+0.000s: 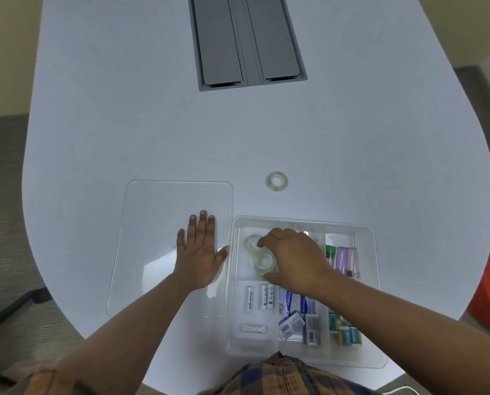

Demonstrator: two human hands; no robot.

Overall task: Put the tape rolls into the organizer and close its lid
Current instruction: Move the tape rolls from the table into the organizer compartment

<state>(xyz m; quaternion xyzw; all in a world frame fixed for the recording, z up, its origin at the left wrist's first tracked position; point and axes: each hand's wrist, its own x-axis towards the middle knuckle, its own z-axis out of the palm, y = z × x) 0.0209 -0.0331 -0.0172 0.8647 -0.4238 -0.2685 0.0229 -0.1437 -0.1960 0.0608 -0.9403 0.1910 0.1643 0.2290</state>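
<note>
Tape rolls: two in the organizer point(303, 223) rear-left compartment under the right hand point(292, 258), fingers curled on one point(263, 262); a third point(277, 181) sits toward the counter's middle. Light, rigid, slick; pinch by rim. Left hand point(199, 252) flat, spread on lid point(152, 212).

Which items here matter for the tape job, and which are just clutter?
Part of the job:
- tape roll on the table
- two tape rolls in the organizer
- organizer
- lid, lying flat under the left hand
- right hand, reaching into the tape compartment

Just lying about:
- batteries
- small boxes
- glue sticks
- grey hatch in the table
</note>
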